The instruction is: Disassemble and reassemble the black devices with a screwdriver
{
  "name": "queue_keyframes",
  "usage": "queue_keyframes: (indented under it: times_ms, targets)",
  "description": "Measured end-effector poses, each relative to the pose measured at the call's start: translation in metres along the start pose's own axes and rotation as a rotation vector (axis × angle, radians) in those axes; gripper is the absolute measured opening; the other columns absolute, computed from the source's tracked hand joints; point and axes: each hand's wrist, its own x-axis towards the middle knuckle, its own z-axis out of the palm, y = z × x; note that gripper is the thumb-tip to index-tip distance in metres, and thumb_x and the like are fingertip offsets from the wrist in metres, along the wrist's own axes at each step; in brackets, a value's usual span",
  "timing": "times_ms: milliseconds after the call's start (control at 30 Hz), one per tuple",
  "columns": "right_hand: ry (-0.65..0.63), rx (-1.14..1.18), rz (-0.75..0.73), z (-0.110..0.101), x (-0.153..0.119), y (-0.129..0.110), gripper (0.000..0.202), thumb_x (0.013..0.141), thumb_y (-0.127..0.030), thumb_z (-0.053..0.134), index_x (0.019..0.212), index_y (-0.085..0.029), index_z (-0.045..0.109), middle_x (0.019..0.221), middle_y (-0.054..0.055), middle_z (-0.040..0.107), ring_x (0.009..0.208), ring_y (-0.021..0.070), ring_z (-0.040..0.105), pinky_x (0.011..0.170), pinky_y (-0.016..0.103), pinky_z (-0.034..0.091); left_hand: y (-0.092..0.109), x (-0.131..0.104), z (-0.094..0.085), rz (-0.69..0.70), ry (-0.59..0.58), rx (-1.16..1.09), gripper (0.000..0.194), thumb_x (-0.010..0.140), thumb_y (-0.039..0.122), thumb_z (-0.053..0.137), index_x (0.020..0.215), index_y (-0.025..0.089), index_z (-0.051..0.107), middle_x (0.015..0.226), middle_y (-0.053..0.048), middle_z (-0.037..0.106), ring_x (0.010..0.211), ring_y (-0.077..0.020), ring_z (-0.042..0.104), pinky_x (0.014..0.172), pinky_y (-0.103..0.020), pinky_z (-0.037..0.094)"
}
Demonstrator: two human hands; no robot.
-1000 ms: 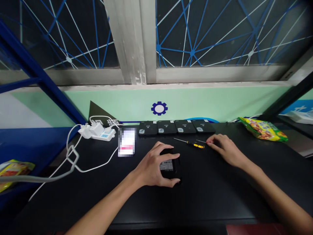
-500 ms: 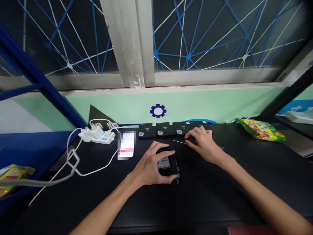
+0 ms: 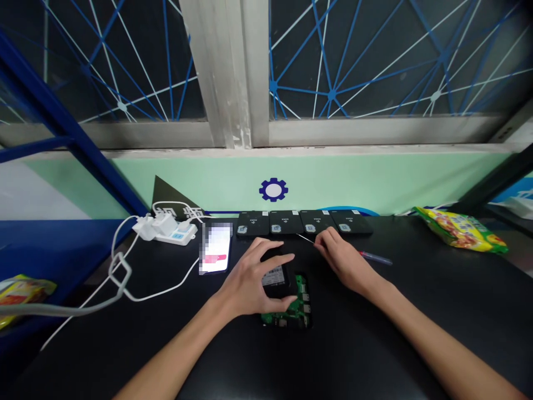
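My left hand (image 3: 254, 280) grips a black cover (image 3: 288, 279) with a white printed label, thumb on the near side and fingers on the far side. Beneath and beside the cover, a green circuit board (image 3: 302, 303) with metal ports shows in its dark case. The cover sits shifted towards the far left of the board. My right hand (image 3: 339, 255) has its fingers pinched together on a thin screwdriver (image 3: 375, 258). Its metal shaft points to the far left, and its reddish and purple handle end shows beyond the hand; the middle is hidden.
Several black boxes (image 3: 286, 222) with small stickers line the wall. At the left are a lit phone (image 3: 216, 250), a white power strip (image 3: 177, 236) and loose white cables (image 3: 166, 294). A yellow-green snack bag (image 3: 462, 229) lies at the right, by a dark frame post.
The cover has moved left off the board with my left hand, baring more green circuitry. My right hand's fingers have closed on the screwdriver. The view has shifted slightly.
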Motion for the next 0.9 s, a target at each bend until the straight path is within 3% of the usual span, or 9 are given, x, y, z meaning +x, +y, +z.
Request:
queue_keyframes:
  times_ms: [167,333,500,667,767,900]
  targets:
    - [-0.021,0.277,0.071,0.007,-0.007,-0.022,0.027,0.114,-0.039,0.040,0.096,-0.024,0.053,0.091,0.005,0.059,0.078,0.0219,0.056,0.072,0.035,0.045,-0.009,0.000,-0.002,-0.033,0.039,0.047,0.067,0.080,0.042,0.086,0.143,0.030,0.068,0.149,-0.014,0.060,0.132,-0.0382,0.055,0.109,-0.066,0.050]
    - [-0.127,0.288,0.045,0.014,-0.009,-0.034,0.020,0.104,-0.039,0.062,0.095,-0.022,0.064,0.094,0.005,0.064,0.079,0.0203,0.061,0.069,0.032,0.046,-0.014,-0.002,-0.001,-0.041,0.044,0.082,0.065,0.081,0.043,0.085,0.142,0.030,0.068,0.147,-0.013,0.060,0.132,-0.0373,0.056,0.111,-0.067,0.048]
    - [-0.211,0.300,0.046,0.013,-0.009,-0.036,0.013,0.101,-0.032,0.064,0.095,-0.021,0.069,0.082,0.002,0.067,0.069,0.0185,0.059,0.063,0.030,0.042,-0.011,-0.002,0.000,-0.042,0.033,0.085,0.065,0.081,0.043,0.085,0.142,0.028,0.068,0.147,-0.015,0.060,0.132,-0.0378,0.055,0.106,-0.064,0.053]
    - [-0.220,0.338,0.084,0.011,-0.009,-0.034,0.010,0.097,-0.028,0.066,0.092,-0.020,0.068,0.077,0.000,0.065,0.065,0.0166,0.056,0.061,0.029,0.040,-0.008,-0.002,-0.002,-0.063,0.060,0.048,0.065,0.080,0.044,0.086,0.141,0.030,0.069,0.147,-0.013,0.061,0.133,-0.0375,0.056,0.110,-0.066,0.049]
    - [-0.229,0.343,0.090,0.009,-0.009,-0.034,0.008,0.095,-0.026,0.067,0.092,-0.020,0.068,0.075,-0.001,0.064,0.064,0.0162,0.055,0.061,0.029,0.040,-0.003,0.000,-0.005,-0.132,0.117,-0.096,0.073,0.079,0.045,0.089,0.146,0.031,0.065,0.145,-0.012,0.064,0.131,-0.0369,0.058,0.113,-0.064,0.047]
    - [-0.240,0.349,0.114,0.006,-0.008,-0.034,0.011,0.097,-0.029,0.066,0.092,-0.020,0.070,0.075,-0.001,0.064,0.065,0.0164,0.055,0.061,0.029,0.040,0.004,0.003,-0.009,-0.347,0.170,-0.554,0.073,0.090,0.049,0.080,0.156,0.032,0.056,0.149,-0.011,0.064,0.136,-0.0367,0.059,0.115,-0.058,0.047]
